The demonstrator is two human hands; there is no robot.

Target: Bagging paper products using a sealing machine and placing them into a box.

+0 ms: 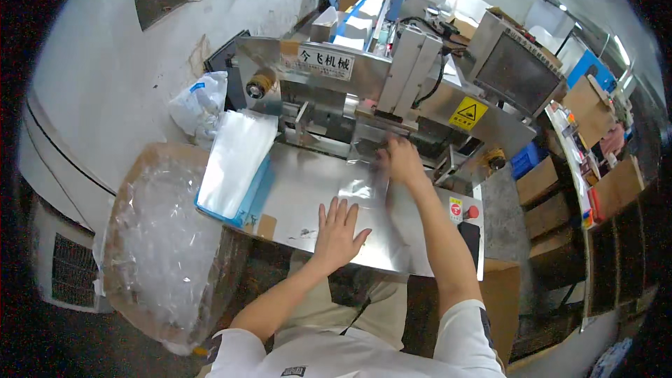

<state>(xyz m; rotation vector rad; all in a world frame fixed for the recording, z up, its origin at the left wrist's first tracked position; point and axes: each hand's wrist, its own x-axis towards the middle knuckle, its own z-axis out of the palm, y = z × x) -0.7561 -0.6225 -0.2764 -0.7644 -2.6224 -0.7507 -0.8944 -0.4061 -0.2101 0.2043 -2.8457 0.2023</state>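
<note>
My left hand lies flat on the metal worktable near its front edge, fingers spread and holding nothing. Farther up, my right hand is at the machine's opening, its fingers curled at the edge of a clear plastic bag. Motion blurs those fingertips. The bag stretches flat over the metal, its far end at the slot under the machine's vertical grey head. A stack of clear plastic sleeves rests in a blue tray to the left of my left hand.
A large carton full of clear plastic bags stands at the left. On the table's right lie a red button and a dark phone-like slab. A monitor is mounted at the right. Behind the machine runs a conveyor; cardboard boxes line the right.
</note>
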